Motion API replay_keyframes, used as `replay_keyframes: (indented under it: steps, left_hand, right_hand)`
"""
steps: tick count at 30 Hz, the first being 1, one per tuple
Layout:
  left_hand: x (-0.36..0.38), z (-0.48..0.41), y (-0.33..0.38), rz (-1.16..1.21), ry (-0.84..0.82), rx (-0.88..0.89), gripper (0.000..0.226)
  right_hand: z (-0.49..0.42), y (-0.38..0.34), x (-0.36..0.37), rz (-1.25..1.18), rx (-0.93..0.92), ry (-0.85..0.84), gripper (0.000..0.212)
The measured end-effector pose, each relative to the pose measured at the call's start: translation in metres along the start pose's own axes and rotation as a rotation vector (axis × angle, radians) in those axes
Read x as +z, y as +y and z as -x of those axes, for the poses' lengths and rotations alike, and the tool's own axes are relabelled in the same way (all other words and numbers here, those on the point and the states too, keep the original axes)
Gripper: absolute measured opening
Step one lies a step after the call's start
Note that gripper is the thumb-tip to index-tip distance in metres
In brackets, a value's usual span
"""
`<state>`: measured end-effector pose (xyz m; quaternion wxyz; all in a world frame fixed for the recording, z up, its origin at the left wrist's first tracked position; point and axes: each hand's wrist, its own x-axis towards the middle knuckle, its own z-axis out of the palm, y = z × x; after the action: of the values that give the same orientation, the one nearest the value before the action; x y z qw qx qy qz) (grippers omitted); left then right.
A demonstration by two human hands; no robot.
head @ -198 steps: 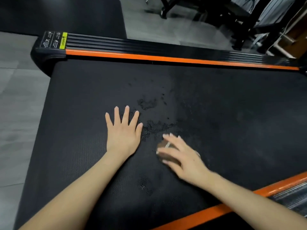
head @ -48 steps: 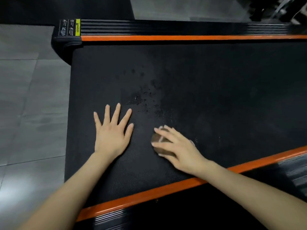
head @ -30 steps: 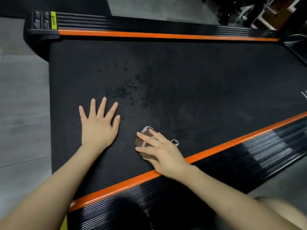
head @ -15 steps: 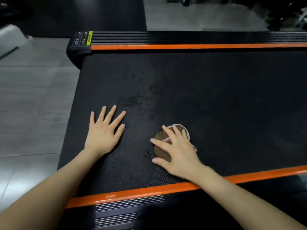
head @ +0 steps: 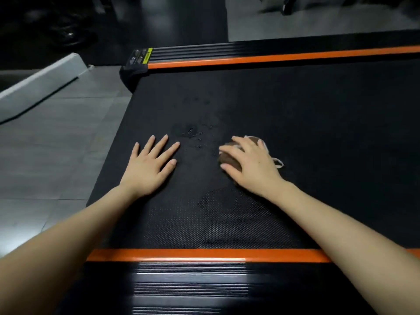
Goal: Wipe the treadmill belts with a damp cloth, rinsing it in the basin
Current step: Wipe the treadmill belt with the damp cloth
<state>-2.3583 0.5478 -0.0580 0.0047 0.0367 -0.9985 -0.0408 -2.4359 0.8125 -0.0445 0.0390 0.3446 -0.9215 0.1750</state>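
Observation:
The black treadmill belt (head: 318,133) fills the middle of the view. My right hand (head: 252,164) lies on top of a bunched brown cloth (head: 230,159) with a white edge and presses it onto the belt, fingers spread over it. My left hand (head: 150,164) rests flat on the belt to the left of the cloth, fingers spread, holding nothing. Small wet spots (head: 193,133) glisten on the belt between and just beyond the two hands. No basin is in view.
Orange side rails run along the near edge (head: 204,255) and the far edge (head: 272,57) of the belt. The belt's end cap with a yellow label (head: 141,59) is at far left. Grey tiled floor (head: 56,144) and a white slanted bar (head: 41,83) lie left.
My right hand has slid the cloth a little away from me and to the right across the belt. My left hand stays flat in the same spot. My head has shifted.

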Motion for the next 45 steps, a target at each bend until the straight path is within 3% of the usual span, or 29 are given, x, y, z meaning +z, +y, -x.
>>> replay_keyframes:
  steps: [2,4,8,10,12,15,17,19,22,30,34,36,38,42,45]
  left_hand:
    - [-0.001,0.0,0.0,0.003,-0.01,-0.006,0.07]
    - [-0.001,-0.001,0.0,0.017,-0.018,-0.004,0.072]
    - [-0.002,-0.003,0.0,0.031,-0.025,0.003,0.077]
    - [-0.005,-0.004,-0.002,0.039,-0.007,0.021,0.079]
    - [-0.008,-0.007,-0.006,0.032,0.048,0.053,0.08]
    - [-0.012,-0.02,-0.018,0.013,0.098,0.054,0.076]
    - [-0.014,-0.035,-0.027,-0.001,0.08,0.022,0.065]
    - [-0.016,-0.054,-0.037,-0.011,0.049,-0.005,0.054]
    - [-0.019,-0.085,-0.045,-0.035,-0.007,0.002,0.054]
    - [-0.007,-0.1,-0.046,-0.022,-0.019,0.017,0.057]
    - [-0.006,-0.102,-0.048,-0.014,0.005,0.012,0.07]
    - [-0.006,-0.101,-0.049,-0.001,0.007,0.006,0.076]
    - [-0.006,-0.101,-0.05,0.012,0.003,0.001,0.078]
    - [-0.007,-0.1,-0.048,0.03,0.0,0.008,0.076]
    - [-0.008,-0.099,-0.048,0.029,-0.004,0.011,0.077]
  right_hand:
    - [-0.013,-0.008,0.004,-0.022,0.138,0.037,0.043]
    - [-0.001,-0.025,0.005,-0.096,0.122,0.049,0.041]
    - [0.062,-0.075,0.003,-0.178,-0.333,-0.06,0.039]
    - [0.059,-0.074,0.004,-0.134,-0.402,-0.143,0.038]
    - [0.032,-0.064,0.008,-0.108,-0.321,-0.08,0.036]
    - [-0.019,-0.054,0.014,-0.092,0.055,0.053,0.031]
    - [-0.027,-0.057,0.02,-0.072,0.189,0.098,0.041]
    - [-0.01,-0.062,0.019,-0.06,0.149,0.1,0.057]
    - [0.012,-0.06,0.013,-0.043,0.103,0.069,0.07]
    - [-0.06,-0.03,0.032,0.024,0.118,0.117,0.047]
    - [-0.159,-0.005,0.042,0.081,0.337,0.167,0.049]
    - [-0.167,-0.01,0.044,0.077,0.385,0.188,0.045]
    - [-0.131,-0.037,0.041,0.026,0.239,0.186,0.042]
    - [-0.034,-0.09,0.038,-0.067,-0.052,-0.021,0.041]
    - [-0.065,-0.063,0.034,-0.028,-0.168,-0.039,0.04]
